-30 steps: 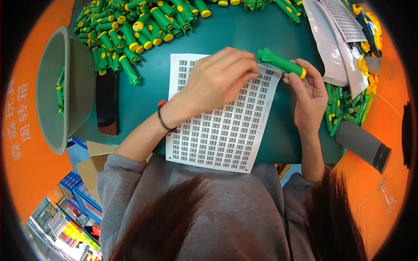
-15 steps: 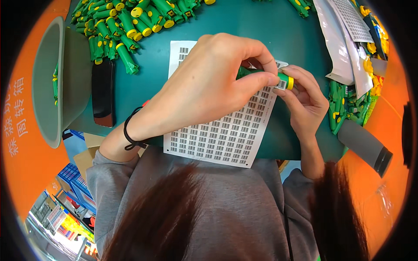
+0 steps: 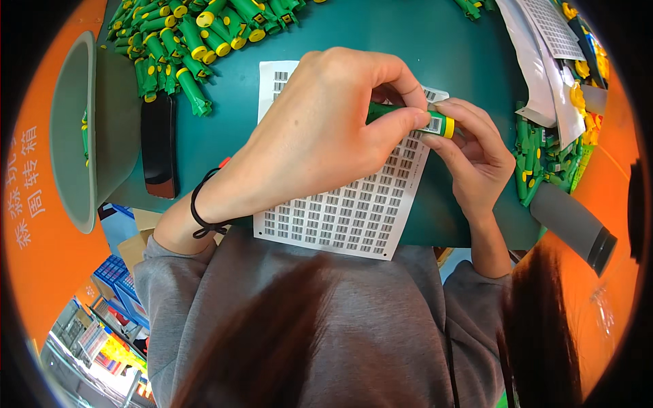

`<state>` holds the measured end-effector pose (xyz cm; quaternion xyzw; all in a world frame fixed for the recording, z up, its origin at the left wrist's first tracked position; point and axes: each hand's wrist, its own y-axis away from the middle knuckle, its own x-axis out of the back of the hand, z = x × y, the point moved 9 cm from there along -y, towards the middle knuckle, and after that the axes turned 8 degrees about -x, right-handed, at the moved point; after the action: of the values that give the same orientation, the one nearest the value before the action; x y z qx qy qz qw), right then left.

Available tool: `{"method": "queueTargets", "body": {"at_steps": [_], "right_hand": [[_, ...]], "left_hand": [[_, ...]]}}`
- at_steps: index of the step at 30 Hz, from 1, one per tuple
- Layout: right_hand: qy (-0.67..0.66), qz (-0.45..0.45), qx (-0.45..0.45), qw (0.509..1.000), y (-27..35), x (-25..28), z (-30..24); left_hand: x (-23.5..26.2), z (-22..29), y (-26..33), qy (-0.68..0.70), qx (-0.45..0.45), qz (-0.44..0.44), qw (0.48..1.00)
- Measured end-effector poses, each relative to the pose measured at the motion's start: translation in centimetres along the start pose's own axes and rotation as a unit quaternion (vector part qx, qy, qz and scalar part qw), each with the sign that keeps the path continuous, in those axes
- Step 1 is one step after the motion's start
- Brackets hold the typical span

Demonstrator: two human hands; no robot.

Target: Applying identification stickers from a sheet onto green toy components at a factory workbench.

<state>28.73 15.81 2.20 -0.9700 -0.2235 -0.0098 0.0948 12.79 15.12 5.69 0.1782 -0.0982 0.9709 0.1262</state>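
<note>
a green tube (image 3: 401, 114) with a yellow end is held above the sticker sheet (image 3: 340, 204) on the teal table (image 3: 435, 41). it is pinched by the left hand (image 3: 320, 129), which has moved off the sheet since a second ago, so a small label is seemingly being pressed on. the right hand (image 3: 476, 153) is pinched at its yellow end. a pile of green tubes (image 3: 183, 34) lies behind.

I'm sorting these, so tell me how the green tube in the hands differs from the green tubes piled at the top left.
The held green tube is gripped above the label sheet by the left hand and right hand; the piled tubes lie loose on the table. The held one carries a small barcode label; none is plain on the piled ones. Both are green with yellow bands.
</note>
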Motion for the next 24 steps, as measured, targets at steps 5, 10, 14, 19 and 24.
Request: {"method": "queueTargets", "body": {"at_steps": [5,10,14,19,24], "right_hand": [[-0.002,-0.015,-0.007,1.0,0.1,-0.1,0.3],[-0.01,-0.019,-0.023,0.999,0.1,0.2,1.2],[0.01,-0.084,-0.019,0.996,-0.8,-0.8,0.9],[-0.105,-0.068,-0.114,0.986,-2.7,-4.6,0.0],[0.074,-0.141,-0.037,0.987,-2.9,-8.5,-1.4]], "left_hand": [[-1.3,-2.2,0.3,0.068,0.041,-0.004,0.997],[-4.0,-4.6,0.9,0.229,0.172,-0.135,0.948],[-4.3,-5.5,1.3,0.291,0.168,-0.069,0.939],[-5.3,-2.3,2.6,0.138,0.047,-0.035,0.989],[-2.8,0.1,5.8,-0.055,-0.007,0.042,0.998]]}}
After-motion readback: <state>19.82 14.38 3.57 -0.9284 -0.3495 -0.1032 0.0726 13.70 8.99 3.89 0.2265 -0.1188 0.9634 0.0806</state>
